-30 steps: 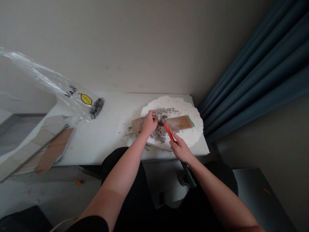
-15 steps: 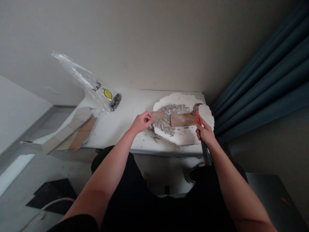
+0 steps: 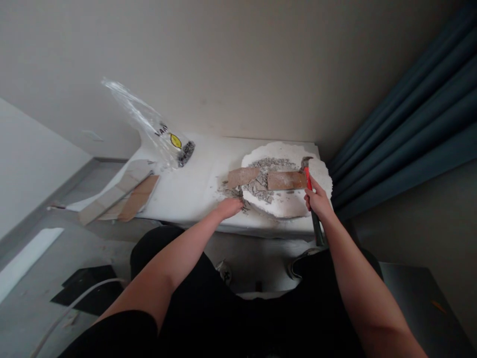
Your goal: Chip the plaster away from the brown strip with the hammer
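My right hand (image 3: pixel 319 198) is closed around the handle of a claw hammer (image 3: pixel 307 174), with its head up by the slab's right part. My left hand (image 3: pixel 230 208) is low at the front left of the rough white slab (image 3: pixel 290 203), among grey rubble; its fingertips are hidden. One brown tile strip (image 3: pixel 286 180) lies across the slab beside the hammer head. Left of it, a second brown strip (image 3: pixel 243 176) overhangs the slab's left edge. Grey crumbled chips (image 3: pixel 264 189) cover the slab's middle and spill beyond its left side.
The white-covered bench (image 3: pixel 208 169) stands against the wall. On it are a clear plastic bag (image 3: pixel 164 130) with dark rubble inside and several strips (image 3: pixel 137 198) at the left end. A blue curtain (image 3: pixel 406 104) hangs right. Black sheets (image 3: pixel 84 288) and a pale hose (image 3: pixel 80 298) lie on the floor.
My left hand has left the left tile strip and moved down toward the rubble at the slab's front left. That strip now lies farther left. My right hand still grips the hammer.
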Demonstrator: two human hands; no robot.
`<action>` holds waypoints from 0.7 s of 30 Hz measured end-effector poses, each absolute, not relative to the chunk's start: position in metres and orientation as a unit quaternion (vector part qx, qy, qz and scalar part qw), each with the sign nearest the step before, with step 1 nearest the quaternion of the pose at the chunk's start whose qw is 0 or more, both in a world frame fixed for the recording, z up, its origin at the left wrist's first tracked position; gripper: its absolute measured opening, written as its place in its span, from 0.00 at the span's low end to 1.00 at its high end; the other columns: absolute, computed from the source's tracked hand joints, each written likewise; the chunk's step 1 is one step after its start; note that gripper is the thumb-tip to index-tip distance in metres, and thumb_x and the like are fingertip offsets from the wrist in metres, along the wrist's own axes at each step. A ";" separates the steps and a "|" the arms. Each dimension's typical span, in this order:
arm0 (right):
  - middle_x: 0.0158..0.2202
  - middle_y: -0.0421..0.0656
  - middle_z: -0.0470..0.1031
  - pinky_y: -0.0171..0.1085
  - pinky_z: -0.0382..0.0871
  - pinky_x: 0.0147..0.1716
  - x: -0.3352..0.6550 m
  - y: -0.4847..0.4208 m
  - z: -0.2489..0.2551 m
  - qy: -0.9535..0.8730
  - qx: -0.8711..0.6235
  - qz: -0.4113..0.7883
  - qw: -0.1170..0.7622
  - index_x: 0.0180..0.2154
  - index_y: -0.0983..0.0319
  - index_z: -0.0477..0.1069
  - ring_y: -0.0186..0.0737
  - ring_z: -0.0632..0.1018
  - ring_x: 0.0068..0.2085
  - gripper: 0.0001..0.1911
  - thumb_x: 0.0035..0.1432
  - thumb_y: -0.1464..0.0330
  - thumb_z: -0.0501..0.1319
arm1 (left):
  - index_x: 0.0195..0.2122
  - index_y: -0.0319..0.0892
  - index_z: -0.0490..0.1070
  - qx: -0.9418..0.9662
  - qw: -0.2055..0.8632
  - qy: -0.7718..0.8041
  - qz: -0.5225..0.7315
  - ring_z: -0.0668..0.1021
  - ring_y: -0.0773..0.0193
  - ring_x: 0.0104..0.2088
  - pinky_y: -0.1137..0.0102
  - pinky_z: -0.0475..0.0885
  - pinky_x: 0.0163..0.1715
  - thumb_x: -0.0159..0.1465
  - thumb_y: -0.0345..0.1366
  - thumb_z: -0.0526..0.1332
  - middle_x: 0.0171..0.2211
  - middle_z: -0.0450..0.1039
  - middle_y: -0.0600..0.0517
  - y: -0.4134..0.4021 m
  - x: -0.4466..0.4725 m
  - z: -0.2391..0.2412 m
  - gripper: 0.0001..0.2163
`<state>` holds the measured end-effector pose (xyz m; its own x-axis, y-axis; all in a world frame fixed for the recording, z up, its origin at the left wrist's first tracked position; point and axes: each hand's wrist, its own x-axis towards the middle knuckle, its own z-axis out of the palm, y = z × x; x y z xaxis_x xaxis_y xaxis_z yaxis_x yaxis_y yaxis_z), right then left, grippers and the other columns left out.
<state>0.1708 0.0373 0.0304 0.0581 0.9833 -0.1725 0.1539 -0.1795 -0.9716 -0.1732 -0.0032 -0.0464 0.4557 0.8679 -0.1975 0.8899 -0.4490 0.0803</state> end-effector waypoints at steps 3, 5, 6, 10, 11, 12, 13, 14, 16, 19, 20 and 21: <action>0.15 0.29 0.60 0.30 0.54 0.12 0.170 0.037 0.032 -0.482 -0.594 0.486 0.422 0.73 0.57 0.54 0.30 0.59 0.12 0.42 0.59 0.63 0.62 | 0.40 0.39 0.81 0.853 0.077 0.512 -0.071 0.83 0.51 0.42 0.63 0.75 0.41 0.66 0.30 0.59 0.45 0.80 0.39 -0.002 -0.171 -0.045 0.10; 0.15 0.29 0.59 0.30 0.54 0.12 0.170 0.036 0.033 -0.482 -0.597 0.485 0.420 0.73 0.57 0.54 0.30 0.60 0.13 0.42 0.59 0.64 0.62 | 0.40 0.38 0.81 0.856 0.073 0.505 -0.077 0.83 0.49 0.41 0.62 0.76 0.40 0.65 0.29 0.59 0.43 0.80 0.37 -0.002 -0.170 -0.045 0.10; 0.15 0.29 0.59 0.30 0.54 0.12 0.169 0.036 0.034 -0.481 -0.597 0.485 0.419 0.73 0.57 0.53 0.30 0.60 0.13 0.42 0.59 0.65 0.61 | 0.40 0.37 0.81 0.858 0.069 0.503 -0.078 0.83 0.49 0.41 0.61 0.76 0.40 0.65 0.29 0.59 0.43 0.80 0.37 -0.002 -0.170 -0.046 0.10; 0.15 0.29 0.59 0.30 0.54 0.13 0.169 0.037 0.033 -0.484 -0.599 0.484 0.416 0.73 0.57 0.54 0.31 0.60 0.13 0.41 0.59 0.66 0.60 | 0.46 0.36 0.79 0.859 0.055 0.503 -0.078 0.82 0.47 0.44 0.60 0.75 0.41 0.63 0.28 0.59 0.46 0.79 0.35 -0.001 -0.169 -0.048 0.12; 0.15 0.29 0.59 0.29 0.54 0.13 0.169 0.037 0.033 -0.485 -0.598 0.484 0.414 0.73 0.58 0.54 0.30 0.60 0.13 0.41 0.59 0.65 0.60 | 0.47 0.36 0.78 0.859 0.055 0.503 -0.077 0.82 0.47 0.44 0.61 0.75 0.42 0.63 0.29 0.60 0.47 0.79 0.35 -0.001 -0.169 -0.046 0.13; 0.15 0.29 0.59 0.29 0.54 0.13 0.169 0.037 0.033 -0.487 -0.597 0.485 0.414 0.73 0.58 0.53 0.30 0.60 0.13 0.42 0.59 0.65 0.60 | 0.47 0.37 0.78 0.860 0.057 0.501 -0.074 0.82 0.47 0.44 0.61 0.75 0.42 0.62 0.29 0.60 0.48 0.79 0.35 0.000 -0.168 -0.043 0.13; 0.15 0.29 0.59 0.29 0.53 0.13 0.170 0.037 0.033 -0.490 -0.595 0.486 0.413 0.73 0.58 0.53 0.30 0.60 0.13 0.42 0.59 0.65 0.60 | 0.47 0.37 0.78 0.862 0.063 0.499 -0.070 0.82 0.47 0.44 0.61 0.75 0.42 0.62 0.30 0.60 0.47 0.79 0.36 0.001 -0.166 -0.040 0.13; 0.15 0.30 0.60 0.29 0.53 0.13 0.170 0.038 0.032 -0.492 -0.593 0.487 0.412 0.73 0.58 0.53 0.31 0.60 0.13 0.42 0.59 0.65 0.60 | 0.44 0.37 0.78 0.863 0.074 0.496 -0.064 0.82 0.47 0.43 0.61 0.74 0.41 0.62 0.30 0.59 0.45 0.80 0.37 0.001 -0.164 -0.035 0.12; 0.16 0.30 0.60 0.30 0.53 0.13 0.170 0.038 0.031 -0.494 -0.590 0.488 0.412 0.73 0.57 0.54 0.31 0.61 0.13 0.42 0.59 0.65 0.60 | 0.38 0.38 0.78 0.861 0.124 0.491 -0.051 0.82 0.49 0.40 0.63 0.74 0.39 0.60 0.31 0.60 0.38 0.80 0.40 0.002 -0.159 -0.025 0.08; 0.16 0.30 0.60 0.30 0.53 0.13 0.170 0.038 0.029 -0.493 -0.587 0.488 0.417 0.73 0.58 0.54 0.30 0.60 0.13 0.41 0.60 0.63 0.60 | 0.31 0.40 0.75 0.829 0.289 0.476 -0.046 0.80 0.58 0.33 0.68 0.72 0.34 0.53 0.28 0.62 0.29 0.79 0.49 0.000 -0.151 -0.008 0.05; 0.16 0.30 0.60 0.30 0.53 0.14 0.170 0.037 0.028 -0.495 -0.585 0.489 0.417 0.73 0.58 0.54 0.30 0.60 0.13 0.41 0.60 0.63 0.60 | 0.31 0.40 0.74 0.809 0.357 0.465 -0.050 0.79 0.61 0.31 0.70 0.71 0.33 0.51 0.27 0.62 0.28 0.78 0.52 0.000 -0.149 -0.002 0.06; 0.16 0.30 0.59 0.30 0.54 0.14 0.171 0.037 0.028 -0.497 -0.584 0.489 0.416 0.73 0.58 0.54 0.30 0.60 0.13 0.41 0.60 0.63 0.60 | 0.32 0.40 0.75 0.786 0.419 0.452 -0.050 0.78 0.63 0.30 0.71 0.70 0.31 0.49 0.26 0.62 0.27 0.77 0.54 0.001 -0.147 0.004 0.08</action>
<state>0.1706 0.0372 0.0276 0.0280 0.9872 -0.1572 0.1723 -0.1596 -0.9720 -0.1465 0.0006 0.0035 0.5862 0.6689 -0.4571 0.7521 -0.2394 0.6141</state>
